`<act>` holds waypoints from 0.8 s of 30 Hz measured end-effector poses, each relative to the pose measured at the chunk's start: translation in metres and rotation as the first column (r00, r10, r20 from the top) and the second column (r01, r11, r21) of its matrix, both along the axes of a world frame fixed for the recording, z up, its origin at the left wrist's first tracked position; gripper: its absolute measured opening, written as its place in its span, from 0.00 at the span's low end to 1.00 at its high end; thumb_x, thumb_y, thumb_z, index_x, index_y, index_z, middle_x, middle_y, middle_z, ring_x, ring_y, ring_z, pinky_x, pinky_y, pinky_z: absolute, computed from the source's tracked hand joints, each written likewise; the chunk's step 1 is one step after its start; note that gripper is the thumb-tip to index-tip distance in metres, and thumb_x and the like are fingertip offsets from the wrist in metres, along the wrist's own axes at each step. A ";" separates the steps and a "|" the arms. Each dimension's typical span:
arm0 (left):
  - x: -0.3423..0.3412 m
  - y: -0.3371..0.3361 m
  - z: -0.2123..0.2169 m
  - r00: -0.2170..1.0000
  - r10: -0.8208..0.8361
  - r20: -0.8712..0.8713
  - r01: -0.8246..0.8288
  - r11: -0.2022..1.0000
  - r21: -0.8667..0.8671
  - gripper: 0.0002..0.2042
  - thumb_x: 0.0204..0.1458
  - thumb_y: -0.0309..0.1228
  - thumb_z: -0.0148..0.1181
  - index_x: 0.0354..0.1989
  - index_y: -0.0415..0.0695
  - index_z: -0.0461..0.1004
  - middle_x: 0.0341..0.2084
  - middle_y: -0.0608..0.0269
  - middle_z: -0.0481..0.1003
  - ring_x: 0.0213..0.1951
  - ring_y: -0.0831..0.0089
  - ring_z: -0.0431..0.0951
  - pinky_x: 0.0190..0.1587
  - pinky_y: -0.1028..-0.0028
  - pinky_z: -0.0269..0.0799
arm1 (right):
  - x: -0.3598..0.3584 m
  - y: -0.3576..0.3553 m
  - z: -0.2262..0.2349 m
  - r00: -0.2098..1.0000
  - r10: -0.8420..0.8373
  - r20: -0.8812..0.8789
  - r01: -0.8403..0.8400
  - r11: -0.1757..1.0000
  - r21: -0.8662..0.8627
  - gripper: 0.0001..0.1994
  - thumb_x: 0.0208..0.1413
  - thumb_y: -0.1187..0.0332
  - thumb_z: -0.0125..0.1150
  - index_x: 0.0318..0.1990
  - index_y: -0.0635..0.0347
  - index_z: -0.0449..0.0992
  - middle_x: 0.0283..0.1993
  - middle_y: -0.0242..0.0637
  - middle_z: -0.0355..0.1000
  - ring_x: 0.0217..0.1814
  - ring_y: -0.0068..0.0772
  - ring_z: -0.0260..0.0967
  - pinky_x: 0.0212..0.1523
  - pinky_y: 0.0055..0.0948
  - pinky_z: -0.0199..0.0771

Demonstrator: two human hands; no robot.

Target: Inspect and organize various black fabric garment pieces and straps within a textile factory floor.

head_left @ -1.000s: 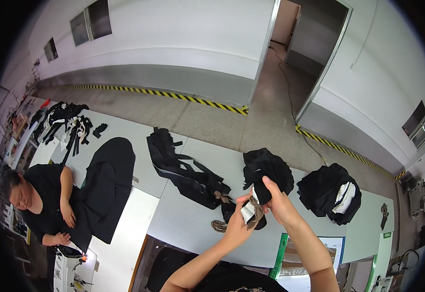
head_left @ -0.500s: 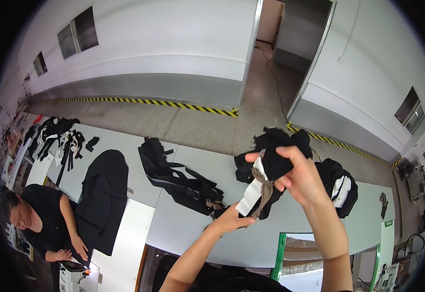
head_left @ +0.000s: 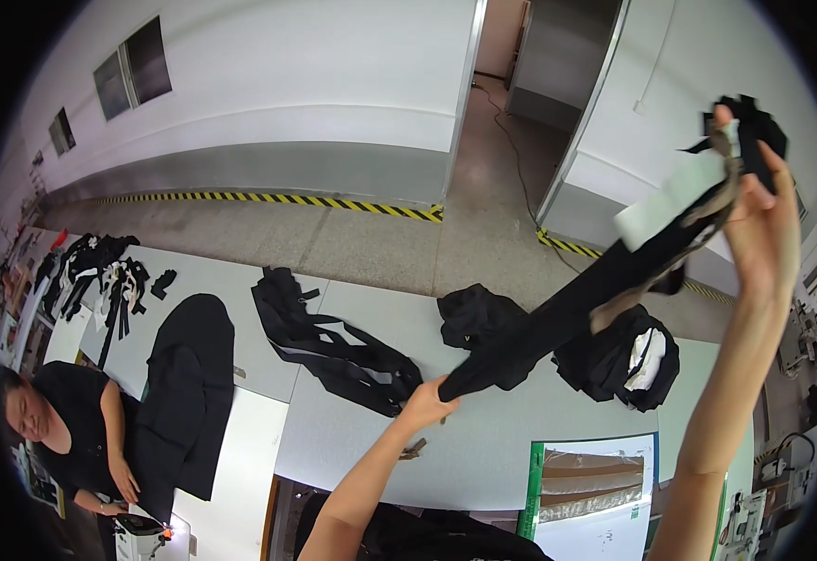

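A long black fabric strip with a white piece and brown edging is stretched slantwise between my hands, above the table. My left hand is closed around its lower end, just over the tabletop. Raised high at the right, my right hand grips the upper end, fingers bent round the cloth. Loose black ends bunch up above those fingers. Under the strip lie a crumpled black cloth and a black fabric bundle with white showing in it.
Several black strips lie in a heap left of my left hand. A sheet with brown strips is near the front edge. At far left a person guides a large black cloth at a sewing machine.
My right hand has risen up and to the right with one end of the fabric. My left hand has moved slightly down and left, and the bunched cloth is now drawn out long.
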State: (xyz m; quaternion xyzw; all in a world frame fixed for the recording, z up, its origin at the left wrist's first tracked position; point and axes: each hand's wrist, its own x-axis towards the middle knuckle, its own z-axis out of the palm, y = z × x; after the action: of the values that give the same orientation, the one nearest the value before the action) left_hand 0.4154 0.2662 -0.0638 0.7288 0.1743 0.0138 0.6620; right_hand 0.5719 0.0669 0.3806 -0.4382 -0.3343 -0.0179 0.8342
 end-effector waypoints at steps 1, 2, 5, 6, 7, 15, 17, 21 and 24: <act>0.000 0.005 0.000 0.998 0.011 -0.066 -0.009 0.999 0.031 0.17 0.43 0.29 0.62 0.43 0.39 0.73 0.26 0.54 0.76 0.31 0.70 0.77 0.37 0.70 0.71 | 0.042 -0.039 0.009 0.990 0.142 -0.003 -0.142 0.989 0.031 0.17 0.62 0.74 0.45 0.56 0.74 0.60 0.41 0.51 0.73 0.33 0.26 0.75 0.47 0.27 0.80; -0.004 0.013 -0.011 0.996 0.071 0.049 -0.079 0.983 0.169 0.17 0.42 0.29 0.63 0.43 0.39 0.73 0.26 0.53 0.76 0.31 0.67 0.78 0.37 0.70 0.71 | 0.058 -0.059 0.022 0.946 0.323 -0.013 -0.323 0.946 0.023 0.23 0.62 0.75 0.44 0.63 0.74 0.50 0.52 0.54 0.69 0.29 0.21 0.72 0.50 0.28 0.78; 0.008 0.025 -0.052 0.986 0.097 0.136 -0.136 0.938 0.318 0.18 0.39 0.29 0.64 0.42 0.38 0.74 0.30 0.50 0.77 0.34 0.59 0.78 0.39 0.68 0.72 | 0.073 -0.124 0.058 0.929 0.370 -0.019 -0.360 0.915 0.184 0.27 0.62 0.79 0.38 0.66 0.74 0.38 0.68 0.59 0.48 0.21 0.15 0.51 0.50 0.21 0.75; 0.012 0.025 -0.048 0.995 0.060 0.086 -0.082 0.955 0.285 0.18 0.39 0.29 0.64 0.41 0.38 0.74 0.31 0.49 0.77 0.35 0.57 0.78 0.40 0.68 0.72 | 0.091 -0.164 0.071 0.883 0.466 -0.061 -0.444 0.869 0.218 0.29 0.60 0.81 0.33 0.69 0.64 0.36 0.70 0.48 0.47 0.21 0.21 0.47 0.57 0.31 0.69; 0.008 0.031 -0.051 0.991 0.090 0.097 -0.116 0.946 0.302 0.18 0.37 0.30 0.64 0.40 0.38 0.75 0.32 0.48 0.77 0.36 0.55 0.77 0.43 0.66 0.71 | 0.092 -0.164 0.073 0.896 0.443 0.014 -0.435 0.872 0.222 0.29 0.59 0.82 0.32 0.69 0.64 0.38 0.71 0.48 0.47 0.22 0.21 0.49 0.58 0.31 0.69; -0.027 0.112 -0.094 0.994 0.103 -0.029 -0.063 0.782 0.620 0.18 0.32 0.32 0.65 0.35 0.42 0.75 0.31 0.46 0.76 0.38 0.48 0.75 0.47 0.59 0.69 | 0.143 -0.353 0.028 0.997 -0.068 -0.027 0.071 0.988 0.136 0.28 0.60 0.80 0.41 0.66 0.73 0.40 0.66 0.58 0.52 0.24 0.16 0.55 0.49 0.18 0.75; -0.060 0.160 -0.106 0.988 0.136 -0.075 -0.060 0.781 0.621 0.18 0.30 0.31 0.65 0.35 0.42 0.75 0.30 0.48 0.76 0.37 0.53 0.76 0.41 0.60 0.72 | 0.157 -0.360 -0.047 0.967 -0.159 -0.198 0.192 0.968 0.160 0.19 0.59 0.78 0.47 0.57 0.74 0.56 0.60 0.56 0.62 0.24 0.17 0.60 0.44 0.20 0.78; -0.066 0.197 -0.038 0.977 0.144 -0.158 -0.024 0.807 0.590 0.16 0.35 0.28 0.60 0.37 0.39 0.73 0.28 0.52 0.76 0.33 0.60 0.77 0.39 0.68 0.71 | 0.107 -0.350 -0.168 0.808 -0.362 -0.465 0.441 0.895 0.068 0.12 0.59 0.71 0.48 0.48 0.66 0.63 0.51 0.48 0.71 0.18 0.15 0.60 0.34 0.20 0.80; -0.064 0.232 0.012 0.964 0.047 -0.260 0.086 0.875 0.476 0.16 0.36 0.29 0.53 0.35 0.33 0.73 0.23 0.57 0.74 0.29 0.69 0.74 0.36 0.70 0.69 | 0.080 -0.387 -0.260 0.679 -0.291 -0.674 0.456 0.887 0.076 0.14 0.58 0.67 0.50 0.48 0.65 0.65 0.54 0.43 0.71 0.17 0.15 0.60 0.32 0.19 0.79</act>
State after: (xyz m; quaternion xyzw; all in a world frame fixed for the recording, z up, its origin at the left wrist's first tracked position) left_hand 0.3513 0.4985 -0.0519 0.8679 0.2444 -0.0470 0.4300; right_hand 0.6519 -0.3205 0.1203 -0.3731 0.0756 -0.0770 0.9215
